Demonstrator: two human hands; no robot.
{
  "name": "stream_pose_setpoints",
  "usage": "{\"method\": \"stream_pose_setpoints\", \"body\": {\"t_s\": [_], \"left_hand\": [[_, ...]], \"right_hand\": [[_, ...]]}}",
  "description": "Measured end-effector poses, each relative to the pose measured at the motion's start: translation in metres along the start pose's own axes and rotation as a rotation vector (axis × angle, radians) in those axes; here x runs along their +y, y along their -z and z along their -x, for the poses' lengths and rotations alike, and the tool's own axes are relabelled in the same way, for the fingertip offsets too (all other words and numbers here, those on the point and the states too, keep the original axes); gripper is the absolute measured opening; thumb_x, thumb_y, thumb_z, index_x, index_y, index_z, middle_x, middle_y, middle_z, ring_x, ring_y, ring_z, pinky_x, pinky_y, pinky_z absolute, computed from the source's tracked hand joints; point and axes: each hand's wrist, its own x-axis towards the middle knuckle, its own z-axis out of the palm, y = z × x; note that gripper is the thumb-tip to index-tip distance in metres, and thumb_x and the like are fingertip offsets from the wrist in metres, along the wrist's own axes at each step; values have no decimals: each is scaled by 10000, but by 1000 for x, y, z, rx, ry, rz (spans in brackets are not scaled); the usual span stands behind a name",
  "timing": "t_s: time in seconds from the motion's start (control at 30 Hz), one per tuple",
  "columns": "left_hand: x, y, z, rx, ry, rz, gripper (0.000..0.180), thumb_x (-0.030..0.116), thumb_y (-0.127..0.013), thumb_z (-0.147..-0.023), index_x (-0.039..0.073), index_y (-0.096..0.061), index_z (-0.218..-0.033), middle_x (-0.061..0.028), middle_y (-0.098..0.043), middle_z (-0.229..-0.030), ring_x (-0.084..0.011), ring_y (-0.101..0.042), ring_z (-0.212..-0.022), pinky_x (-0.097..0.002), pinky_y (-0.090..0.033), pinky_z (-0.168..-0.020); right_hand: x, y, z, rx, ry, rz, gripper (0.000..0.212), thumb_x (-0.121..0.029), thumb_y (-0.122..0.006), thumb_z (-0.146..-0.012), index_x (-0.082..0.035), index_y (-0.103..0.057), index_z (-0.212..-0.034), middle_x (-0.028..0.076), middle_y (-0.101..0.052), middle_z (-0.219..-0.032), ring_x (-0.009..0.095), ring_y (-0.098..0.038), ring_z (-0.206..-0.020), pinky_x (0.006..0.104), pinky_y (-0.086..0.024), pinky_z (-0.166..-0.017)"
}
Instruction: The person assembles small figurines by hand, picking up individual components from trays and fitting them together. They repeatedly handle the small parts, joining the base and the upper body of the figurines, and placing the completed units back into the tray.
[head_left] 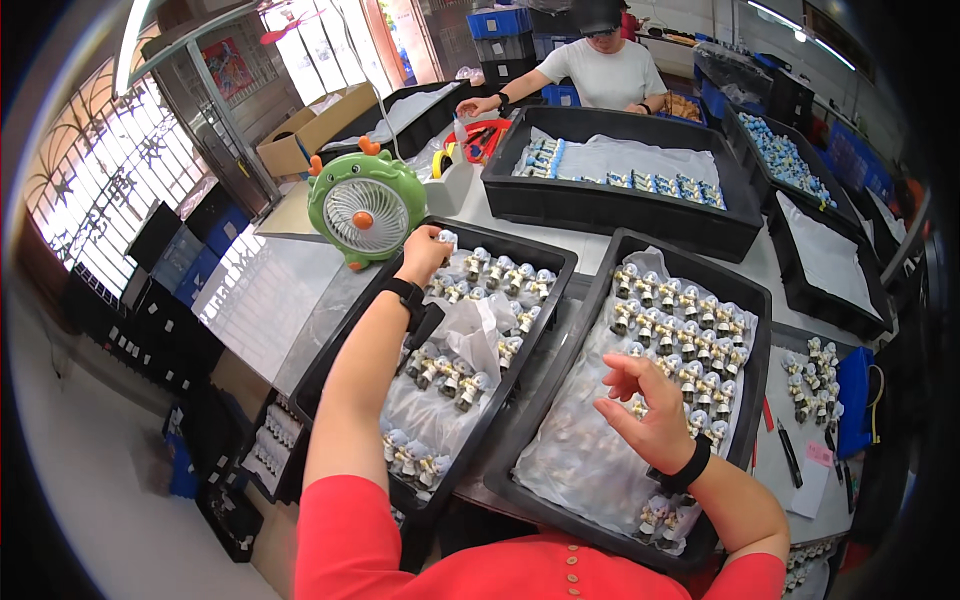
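Note:
My left hand [424, 253] reaches to the far left corner of a black tray [330, 352] and is closed on a small figurine [446, 238]. Rows of similar small figurines [497, 272] lie on clear plastic in that tray. My right hand [648, 405] hovers over a second black tray [600, 275] to the right, fingers loosely curled around a small figurine [636, 405]. That tray holds several rows of figurines [680, 310] on plastic sheet. Both wrists wear black bands.
A green desk fan [364, 203] stands beyond the left tray. More black trays [610, 205] with figurines sit further back. A person in a white shirt [606, 72] works across the table. Loose figurines [815, 385], pens and a blue item lie at right.

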Motion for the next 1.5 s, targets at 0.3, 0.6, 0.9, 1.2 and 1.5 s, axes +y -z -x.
{"method": "stream_pose_setpoints", "body": {"t_s": [0.3,0.6,0.9,1.2,1.5], "left_hand": [[-17,-43,-30,8,-66,-411,385,130,-787,-622,37,-674,-978,-150,-674,-943,-267,-651,-895,-343,-499,-808],[-4,-35,-37,-246,-7,-353,375,65,-740,-666,-15,-658,-1023,-104,-682,-819,-150,-651,-647,-269,-525,-609],[-12,-31,-38,-115,-188,-513,480,203,-761,-648,-1,-646,-1068,-189,-645,-1068,-295,-616,-1020,-348,-474,-885],[124,-25,103,-407,-327,322,362,137,-627,-856,-5,-571,-1184,-68,-621,-1072,-131,-575,-975,-271,-437,-871],[151,-27,263,-955,-99,747,455,86,-588,-884,59,-435,-1312,-57,-462,-1286,-145,-459,-1167,-303,-391,-970]], "right_hand": [[6,5,-2,-18,-62,32,370,-46,-683,-775,-58,-581,-1130,59,-597,-830,134,-576,-685,256,-471,-628],[7,4,-4,-53,-52,47,334,-33,-672,-779,-40,-598,-1105,73,-597,-818,150,-600,-688,254,-490,-634],[16,24,-16,63,-228,97,222,-51,-608,-818,-11,-621,-1036,99,-626,-806,186,-617,-723,282,-487,-663],[29,50,6,-454,-256,711,422,-173,-746,-649,-44,-577,-1013,119,-574,-986,313,-562,-943,406,-464,-791],[34,37,10,-467,-156,538,623,-115,-743,-600,-47,-500,-1170,163,-536,-1077,347,-546,-1005,407,-456,-869]]}}
